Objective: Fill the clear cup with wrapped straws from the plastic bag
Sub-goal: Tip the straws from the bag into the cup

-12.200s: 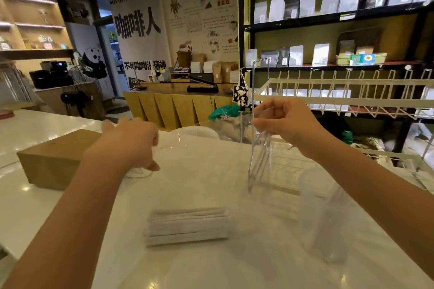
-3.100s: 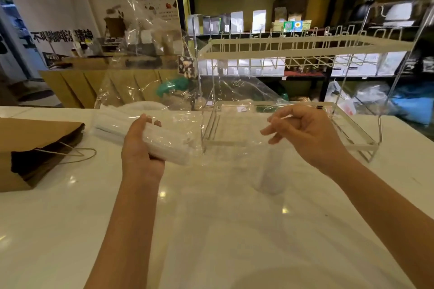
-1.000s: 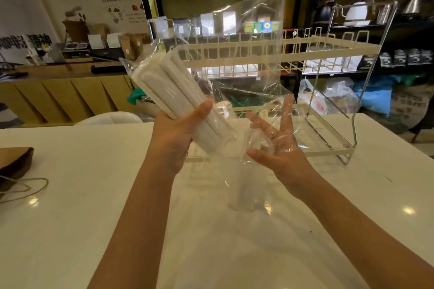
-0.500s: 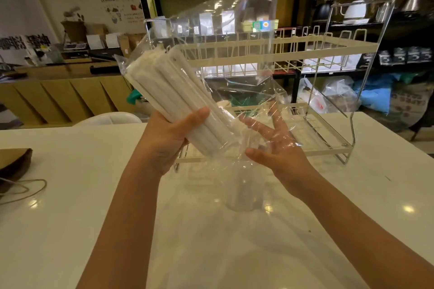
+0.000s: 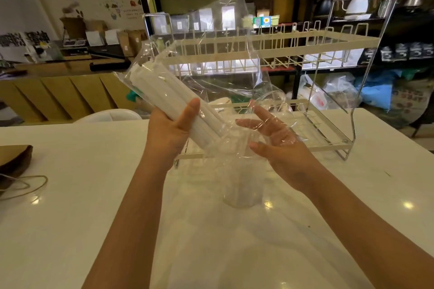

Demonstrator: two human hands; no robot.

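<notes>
My left hand grips a bundle of white wrapped straws through the clear plastic bag around them. The bundle is tilted, its lower end pointing down and right, just above the clear cup. The cup stands upright on the white table and looks empty. My right hand hovers over the cup's right side with fingers spread. The bag's loose film drapes over this hand, and I cannot tell whether the hand is inside the bag's mouth. The bag's free end stands up high.
A white wire rack stands on the table right behind the cup and my hands. A brown paper bag with a string handle lies at the left edge. Dark shelves with packets fill the background.
The straw bundle, lying on the table 12 s ago, is lifted and tilted over the cup. In the last second my right hand's fingers lowered toward level and the bag's free end rose.
</notes>
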